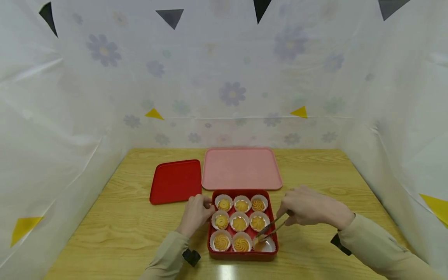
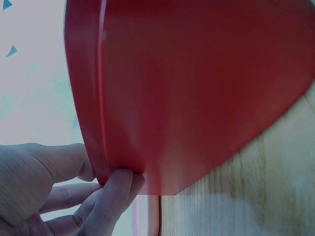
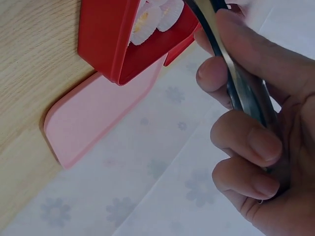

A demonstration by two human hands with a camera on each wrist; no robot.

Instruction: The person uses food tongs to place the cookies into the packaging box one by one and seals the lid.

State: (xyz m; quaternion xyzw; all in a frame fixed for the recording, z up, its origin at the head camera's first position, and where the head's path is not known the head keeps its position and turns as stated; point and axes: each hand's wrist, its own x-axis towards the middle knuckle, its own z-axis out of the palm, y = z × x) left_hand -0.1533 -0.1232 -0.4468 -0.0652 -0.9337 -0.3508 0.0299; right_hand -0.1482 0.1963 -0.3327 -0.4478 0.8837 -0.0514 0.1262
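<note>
A red square box (image 1: 241,256) holds rows of white paper cups, most with a golden piped cookie (image 1: 239,223) inside. On its left side my left hand (image 1: 196,214) pinches the rim near the far corner; in the left wrist view the thumb and fingers lie on either side of the red wall (image 2: 172,98). My right hand (image 1: 311,206) grips metal tongs (image 3: 234,73), fingers curled round them. The tong tips reach down into the front right paper cup (image 1: 271,245), where a brownish patch shows; I cannot tell whether they hold a cookie.
Behind the box lies a pink tray (image 1: 241,169), with a smaller red tray (image 1: 176,181) to its left. All stand on a wooden table (image 1: 122,233). White flowered sheeting (image 1: 231,70) closes off the back and both sides.
</note>
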